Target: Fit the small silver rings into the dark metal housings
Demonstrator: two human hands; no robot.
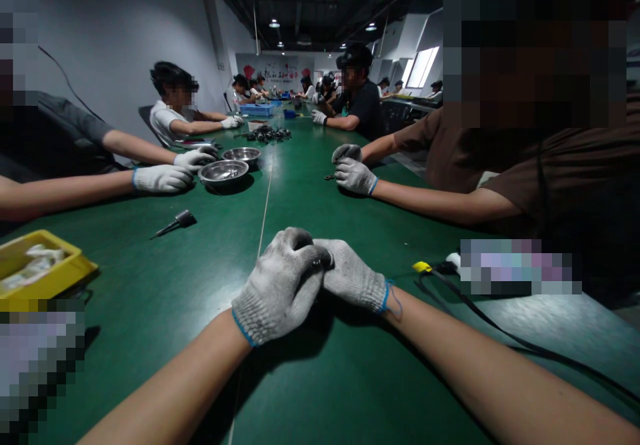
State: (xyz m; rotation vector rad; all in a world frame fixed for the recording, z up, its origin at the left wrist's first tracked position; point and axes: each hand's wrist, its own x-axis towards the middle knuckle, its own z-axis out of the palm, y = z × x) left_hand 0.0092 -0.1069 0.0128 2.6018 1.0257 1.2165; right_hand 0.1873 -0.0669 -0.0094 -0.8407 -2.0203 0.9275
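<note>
My left hand [280, 292], in a white knit glove with a blue cuff, is closed above the green table [165, 338]. Its curled fingers come against my right hand [353, 275], gloved the same way, a loose blue thread hanging at the wrist. The two hands meet in front of me, and the right fingertips are covered by the left hand. Whatever lies between them, if anything, is hidden. Nearest to my left hand on the tabletop is a dark tool [175, 223] with a thick round head and a thin pointed shaft.
At left stands a yellow bin [75, 268] with whitish items. Two metal bowls [223, 173] sit by a co-worker's gloved hands [165, 178]. Another co-worker's gloved hands [355, 175] are ahead right, near a small dark part. A black cable [500, 328] crosses the right side. Dark parts [267, 134] are heaped farther back.
</note>
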